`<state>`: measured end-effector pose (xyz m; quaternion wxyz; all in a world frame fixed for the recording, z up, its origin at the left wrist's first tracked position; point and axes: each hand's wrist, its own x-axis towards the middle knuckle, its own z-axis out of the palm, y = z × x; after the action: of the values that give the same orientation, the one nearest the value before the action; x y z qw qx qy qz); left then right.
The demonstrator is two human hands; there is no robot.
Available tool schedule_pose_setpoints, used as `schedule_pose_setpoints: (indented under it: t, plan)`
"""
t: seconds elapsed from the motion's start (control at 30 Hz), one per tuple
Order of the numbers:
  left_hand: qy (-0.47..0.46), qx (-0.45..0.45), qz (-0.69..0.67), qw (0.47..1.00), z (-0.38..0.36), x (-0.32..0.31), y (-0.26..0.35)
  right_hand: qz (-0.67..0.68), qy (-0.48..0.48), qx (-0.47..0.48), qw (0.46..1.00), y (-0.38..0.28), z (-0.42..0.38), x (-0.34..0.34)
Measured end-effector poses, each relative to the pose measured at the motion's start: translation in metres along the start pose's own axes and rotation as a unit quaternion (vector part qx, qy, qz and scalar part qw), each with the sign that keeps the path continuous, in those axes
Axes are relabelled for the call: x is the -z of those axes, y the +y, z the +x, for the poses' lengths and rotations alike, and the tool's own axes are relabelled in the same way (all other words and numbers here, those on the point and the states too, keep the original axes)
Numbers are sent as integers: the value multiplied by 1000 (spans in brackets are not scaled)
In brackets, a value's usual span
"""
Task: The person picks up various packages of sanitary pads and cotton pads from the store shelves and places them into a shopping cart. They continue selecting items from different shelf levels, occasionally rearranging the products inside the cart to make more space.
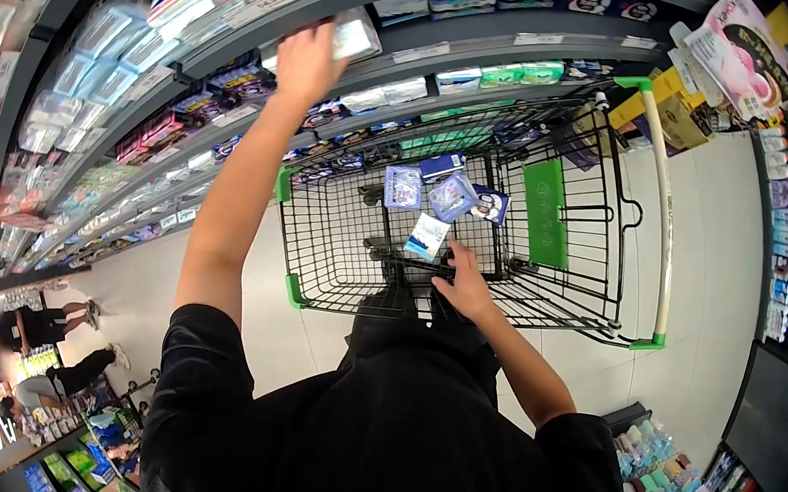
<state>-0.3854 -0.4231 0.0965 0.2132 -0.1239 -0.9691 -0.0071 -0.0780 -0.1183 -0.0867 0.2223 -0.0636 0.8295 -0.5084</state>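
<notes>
My left hand [307,61] reaches up to the shelf at the upper left, its fingers bent over a white pack [357,37]; the fingertips are partly hidden. My right hand [465,284] is held over the near side of a black wire shopping cart [333,250], fingers apart and holding nothing. Close to its fingertips lies a white and light blue pack [427,237] inside the cart. Beyond it in the cart are two lilac packs, one left [402,188] and one right [452,196], with dark blue packs [491,205] beside them.
Shelves with price strips [421,53] and rows of packs run along the cart's far side. The cart's handle [662,213] is at the right. A bottle rack [787,216] stands farther right. Two people [35,327] are at the lower left by other displays.
</notes>
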Motion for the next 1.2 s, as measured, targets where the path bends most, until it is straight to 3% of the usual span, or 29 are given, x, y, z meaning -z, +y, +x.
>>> schedule_pose_setpoints:
  t: [0.07,0.17,0.33,0.43,0.53,0.67,0.73,0.8,1.0,1.1,1.2]
  plan:
    - [-132,79,53,987,8,-7,-10,2,1,-3,1000,3,-5,1]
    - [-58,21,60,996,8,-15,-11,6,-8,-14,1000,6,-6,10]
    - [-89,29,36,995,-4,-20,7,-6,2,-15,1000,40,9,18]
    - [32,-40,-24,998,-25,-17,18,25,11,-63,998,62,25,21]
    - [30,-83,-49,995,-43,-11,49,28,15,-88,996,84,38,23]
    - [45,-142,-77,986,-19,-25,55,-22,-9,-84,996,102,50,18]
    - [62,-114,-42,991,7,-37,49,-43,-22,-78,996,99,52,15]
    - [-37,-1,-52,998,24,-28,52,-50,-27,-70,996,99,55,8]
    - [-91,45,-39,994,52,-38,39,-41,-48,-85,994,86,55,-7]
    - [-57,18,24,998,50,-54,25,-56,-70,-87,992,80,49,-11]
    - [-315,140,66,936,66,-63,4,-31,-59,-100,993,101,43,-21]
